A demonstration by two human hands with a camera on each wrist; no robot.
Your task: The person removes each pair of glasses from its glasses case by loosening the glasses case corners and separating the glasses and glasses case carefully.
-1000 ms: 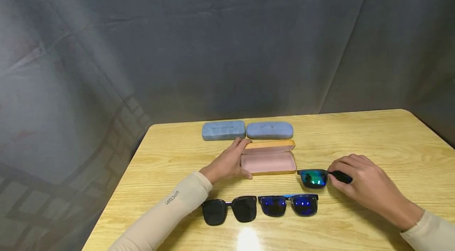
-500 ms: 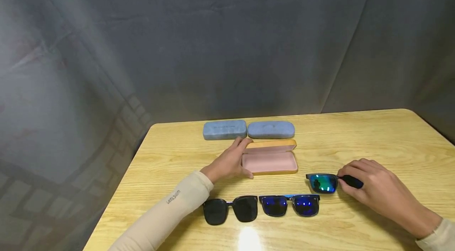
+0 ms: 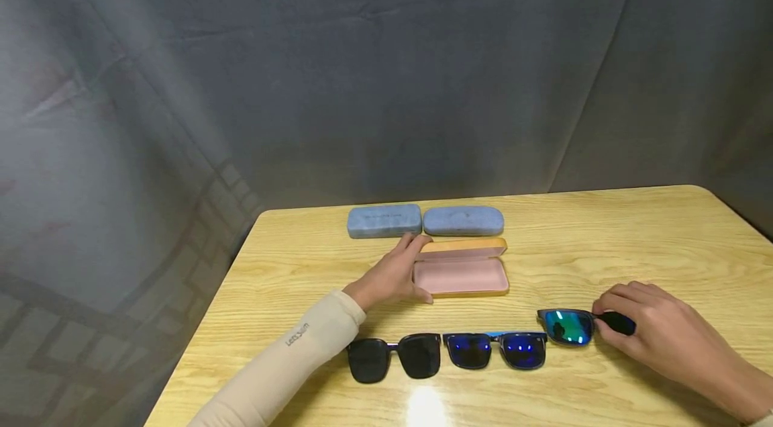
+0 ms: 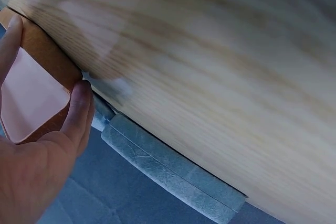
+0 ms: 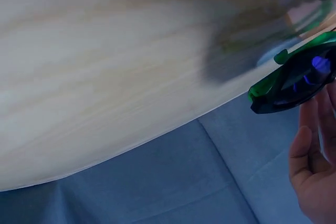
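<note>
At its left end, my left hand (image 3: 395,274) grips an orange glasses case (image 3: 461,285) with a pink lining, which stands with its lid raised. The left wrist view shows fingers and thumb spread across the end of that case (image 4: 50,61). My right hand (image 3: 664,326) pinches black-framed sunglasses (image 3: 568,327) with green mirrored lenses near the bridge, at the right of the table; fingers cover part of the frame. In the right wrist view the sunglasses (image 5: 294,85) show their dark lens side and green temples above the fingertips.
Black sunglasses (image 3: 403,357) and blue-lensed sunglasses (image 3: 496,350) lie side by side near the front of the wooden table (image 3: 652,232). Behind the orange case sit two closed cases, a grey-blue one (image 3: 384,221) and a rounder blue one (image 3: 463,220). A grey curtain (image 3: 423,78) hangs beyond.
My right hand has carried the green-lensed sunglasses rightward and closer to the front, to the right of the blue-lensed pair. The left hand has stayed on the orange glasses case.
</note>
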